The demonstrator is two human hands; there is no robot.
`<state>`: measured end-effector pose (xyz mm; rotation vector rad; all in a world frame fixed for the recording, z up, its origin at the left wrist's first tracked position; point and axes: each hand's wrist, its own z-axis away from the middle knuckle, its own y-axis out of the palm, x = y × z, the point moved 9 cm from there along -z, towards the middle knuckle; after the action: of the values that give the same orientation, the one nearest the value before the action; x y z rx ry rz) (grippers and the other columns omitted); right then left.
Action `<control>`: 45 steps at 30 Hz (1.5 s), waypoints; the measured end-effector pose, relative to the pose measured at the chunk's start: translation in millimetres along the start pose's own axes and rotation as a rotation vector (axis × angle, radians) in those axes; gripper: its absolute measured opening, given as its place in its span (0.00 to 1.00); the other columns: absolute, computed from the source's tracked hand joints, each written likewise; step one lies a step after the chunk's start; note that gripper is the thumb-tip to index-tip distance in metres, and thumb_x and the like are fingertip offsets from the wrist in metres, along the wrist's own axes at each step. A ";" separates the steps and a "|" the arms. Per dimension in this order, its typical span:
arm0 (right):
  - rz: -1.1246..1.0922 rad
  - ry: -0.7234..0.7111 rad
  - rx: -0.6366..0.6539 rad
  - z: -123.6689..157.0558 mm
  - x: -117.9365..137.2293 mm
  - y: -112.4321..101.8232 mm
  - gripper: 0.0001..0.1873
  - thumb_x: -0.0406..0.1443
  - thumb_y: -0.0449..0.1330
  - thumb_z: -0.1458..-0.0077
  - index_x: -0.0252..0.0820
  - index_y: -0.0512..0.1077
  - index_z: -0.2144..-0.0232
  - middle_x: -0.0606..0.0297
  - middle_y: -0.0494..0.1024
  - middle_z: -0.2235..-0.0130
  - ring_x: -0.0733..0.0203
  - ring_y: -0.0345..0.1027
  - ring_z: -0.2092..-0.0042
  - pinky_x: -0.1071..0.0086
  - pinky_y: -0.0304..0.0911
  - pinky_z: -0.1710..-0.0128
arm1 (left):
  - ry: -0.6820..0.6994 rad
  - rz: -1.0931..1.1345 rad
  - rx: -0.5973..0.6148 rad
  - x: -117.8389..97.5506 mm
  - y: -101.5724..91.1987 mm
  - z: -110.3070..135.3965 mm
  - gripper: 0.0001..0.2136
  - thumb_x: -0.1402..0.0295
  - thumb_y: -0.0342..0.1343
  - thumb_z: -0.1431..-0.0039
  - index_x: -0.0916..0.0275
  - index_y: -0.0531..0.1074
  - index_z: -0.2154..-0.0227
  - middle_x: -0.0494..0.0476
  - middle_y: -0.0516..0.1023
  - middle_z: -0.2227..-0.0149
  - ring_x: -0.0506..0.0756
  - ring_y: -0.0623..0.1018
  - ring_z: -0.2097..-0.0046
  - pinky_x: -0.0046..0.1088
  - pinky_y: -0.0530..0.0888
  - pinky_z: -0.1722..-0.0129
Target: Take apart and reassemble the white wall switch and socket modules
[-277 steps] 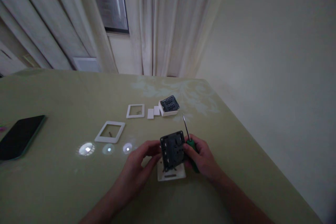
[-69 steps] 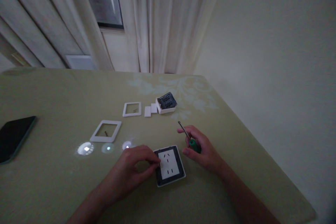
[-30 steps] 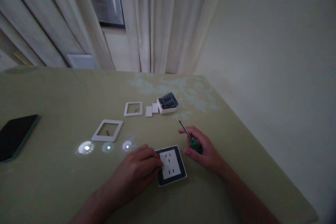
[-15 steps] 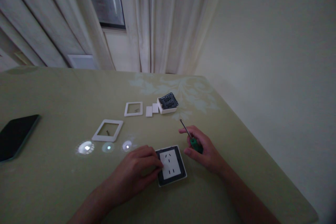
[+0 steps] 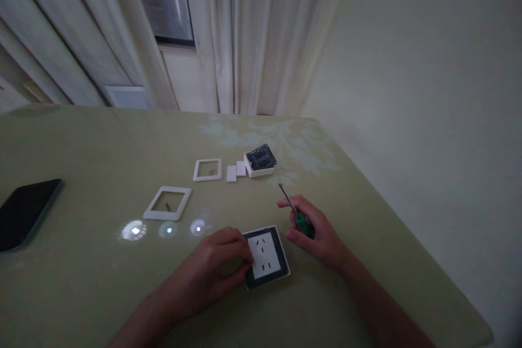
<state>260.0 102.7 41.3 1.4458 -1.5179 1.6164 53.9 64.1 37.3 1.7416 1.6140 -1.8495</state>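
A wall socket (image 5: pixel 266 255) with a white face and a dark surround sits in a white box on the table in front of me. At its left side, the fingertips of my left hand (image 5: pixel 222 258) are pinched together over the dark surround; whatever is between them is hidden. My right hand (image 5: pixel 316 231), just right of the socket, is closed around the green handle of a screwdriver (image 5: pixel 302 223). Its metal shaft points up and to the left, with the tip clear of the socket.
Two white frames, one nearer (image 5: pixel 182 207) and one farther (image 5: pixel 196 170), lie left of centre with small screws (image 5: pixel 167 207) inside. Two small white plates (image 5: pixel 231 174) lie near a white box (image 5: pixel 261 172) bearing a dark module (image 5: pixel 262 157). A phone (image 5: pixel 28 212) is at far left.
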 end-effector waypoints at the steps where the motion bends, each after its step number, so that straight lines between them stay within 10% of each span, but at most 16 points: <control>1: 0.000 -0.002 0.000 -0.1 -0.1 -0.1 0.27 0.50 0.67 0.36 0.49 0.72 0.40 0.65 0.69 0.58 0.62 0.64 0.64 0.68 0.60 0.65 | -0.002 0.007 -0.002 -0.2 -0.1 -0.5 0.07 0.76 0.61 0.32 0.55 0.78 0.58 0.53 0.81 0.57 0.53 0.81 0.57 0.27 0.77 0.57; 13: 0.014 -0.010 -0.001 0.5 2.9 -0.6 0.28 0.51 0.67 0.36 0.47 0.73 0.40 0.65 0.70 0.58 0.62 0.65 0.64 0.68 0.62 0.65 | -0.005 -0.005 -0.028 -3.6 -4.0 -1.7 0.07 0.75 0.60 0.32 0.56 0.79 0.59 0.54 0.82 0.59 0.54 0.82 0.58 0.28 0.78 0.59; 28: 0.013 0.012 0.020 0.3 -1.3 2.0 0.28 0.48 0.67 0.37 0.46 0.72 0.39 0.65 0.70 0.58 0.62 0.65 0.64 0.68 0.61 0.65 | 0.326 -0.532 0.045 -41.0 6.2 3.7 0.11 0.75 0.48 0.23 0.61 0.77 0.56 0.57 0.84 0.62 0.58 0.76 0.67 0.38 0.73 0.67; 35: 0.122 -0.023 -0.088 0.2 -4.8 -7.9 0.29 0.31 0.55 0.37 0.46 0.70 0.35 0.59 0.70 0.51 0.53 0.68 0.51 0.59 0.67 0.50 | 0.062 -0.327 -0.204 -5.1 -18.4 1.5 0.10 0.70 0.54 0.25 0.56 0.75 0.46 0.59 0.83 0.52 0.59 0.81 0.54 0.40 0.79 0.53; 40: 0.306 -0.080 -0.119 -1.0 0.4 -11.5 0.34 0.29 0.56 0.38 0.46 0.66 0.30 0.58 0.73 0.53 0.53 0.71 0.53 0.57 0.72 0.50 | -0.083 -0.202 -0.051 7.1 -2.1 1.7 0.46 0.50 0.75 0.46 0.52 0.60 0.29 0.68 0.72 0.33 0.72 0.73 0.35 0.58 0.74 0.37; 45: 0.387 -0.300 -0.248 0.1 42.1 -23.2 0.23 0.34 0.66 0.35 0.48 0.73 0.39 0.58 0.82 0.52 0.53 0.79 0.53 0.59 0.76 0.50 | -0.112 -0.167 -0.009 16.2 17.0 1.5 0.42 0.64 0.75 0.47 0.53 0.62 0.31 0.66 0.73 0.35 0.70 0.74 0.36 0.57 0.74 0.36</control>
<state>267.0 96.2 88.4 1.3598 -2.1963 1.3852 59.6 64.6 14.5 1.5114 1.7681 -1.9687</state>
